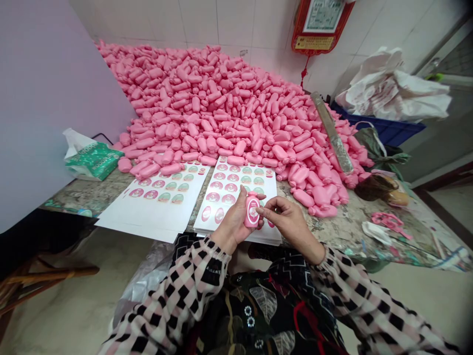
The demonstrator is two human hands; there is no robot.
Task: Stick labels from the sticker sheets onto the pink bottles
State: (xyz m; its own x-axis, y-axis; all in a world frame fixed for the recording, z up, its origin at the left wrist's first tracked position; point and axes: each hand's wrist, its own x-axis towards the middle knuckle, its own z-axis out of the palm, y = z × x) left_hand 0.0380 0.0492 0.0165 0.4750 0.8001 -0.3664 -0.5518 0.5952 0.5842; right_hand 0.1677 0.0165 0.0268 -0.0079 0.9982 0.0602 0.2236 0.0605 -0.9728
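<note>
A small pink bottle (252,220) stands upright in my left hand (234,217), whose fingers wrap around it. On its front face is an oval pink-and-white label (253,210). My right hand (290,220) is closed, its thumb and forefinger at the right edge of that label; whether they grip the label or only press it, I cannot make out. Beneath my hands lies a stack of sticker sheets (212,217) with pink and green labels. Another sticker sheet (144,217) lies to the left. A big heap of pink bottles (221,108) rises just beyond the sheets.
At the left is a green tissue pack (96,160) beside a pale panel (48,98). A long flat bar (332,133) rests on the heap's right side. Pink-handled scissors (391,223) lie at the right. Behind is a blue crate (402,129) with white sacks (399,93).
</note>
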